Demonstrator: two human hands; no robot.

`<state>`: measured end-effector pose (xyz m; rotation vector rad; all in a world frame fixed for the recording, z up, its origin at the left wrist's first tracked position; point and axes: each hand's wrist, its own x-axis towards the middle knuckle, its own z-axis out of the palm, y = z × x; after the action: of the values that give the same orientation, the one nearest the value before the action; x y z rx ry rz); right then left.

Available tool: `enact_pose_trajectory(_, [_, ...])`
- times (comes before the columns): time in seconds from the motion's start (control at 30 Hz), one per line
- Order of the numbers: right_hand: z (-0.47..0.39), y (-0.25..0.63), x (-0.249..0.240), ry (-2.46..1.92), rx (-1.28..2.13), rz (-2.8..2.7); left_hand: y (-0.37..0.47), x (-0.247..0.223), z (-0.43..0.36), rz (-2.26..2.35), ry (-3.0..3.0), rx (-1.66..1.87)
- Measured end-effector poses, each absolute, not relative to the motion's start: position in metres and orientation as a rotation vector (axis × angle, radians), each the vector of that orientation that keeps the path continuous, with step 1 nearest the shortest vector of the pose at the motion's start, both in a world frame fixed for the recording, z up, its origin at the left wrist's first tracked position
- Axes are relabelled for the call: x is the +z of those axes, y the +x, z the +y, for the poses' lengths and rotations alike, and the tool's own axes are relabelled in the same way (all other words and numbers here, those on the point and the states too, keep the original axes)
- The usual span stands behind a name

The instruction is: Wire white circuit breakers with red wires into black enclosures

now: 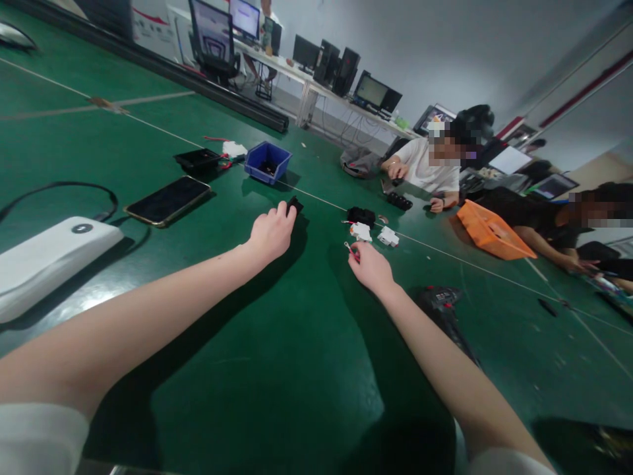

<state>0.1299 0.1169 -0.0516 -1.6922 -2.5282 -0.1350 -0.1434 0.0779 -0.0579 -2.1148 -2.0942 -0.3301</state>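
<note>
My left hand [271, 232] is closed around a small black plastic part [295, 204], most of it hidden by the fingers. To its right, my right hand [372, 265] pinches a short red wire [353, 252] with a metal ring terminal at its tip. Just beyond the right hand lie two white blocks that look like circuit breakers, the nearer-left breaker [361, 231] and the other breaker [388, 237]. A black part [361, 216] sits right behind them. Past my left hand stands a blue bin [257, 173] with small dark pieces inside.
A phone [171, 200] and a white power bank [54, 257] with a cable lie at left. Behind them are a black tray [198, 159] and another white block [233, 150]. A black power tool [445, 307] rests beside my right forearm. Two people sit across, near an orange bin [494, 229].
</note>
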Motion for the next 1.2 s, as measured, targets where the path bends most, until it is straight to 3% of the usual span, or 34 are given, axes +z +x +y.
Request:
enact_pose_trajectory(0.13, [0.062,0.152,-0.048,-1.623,-0.088,-2.592,-0.142,-0.059,0.078,-2.038,-2.093,-0.351])
enact_pose_trajectory(0.3, [-0.011,0.165,-0.058,-1.142,0.004,-2.708,-0.141,-0.062,0.079,-1.968,-2.049,-0.315])
enact_pose_trajectory(0.53, [-0.032,0.174,-0.056,-0.556,0.124,-2.860,-0.137,-0.062,0.081,-1.945,-1.991,-0.303])
enact_pose_trajectory(1.2, [-0.021,0.177,-0.054,-0.624,0.252,-2.809,-0.147,-0.075,0.090,-2.056,-1.899,-0.355])
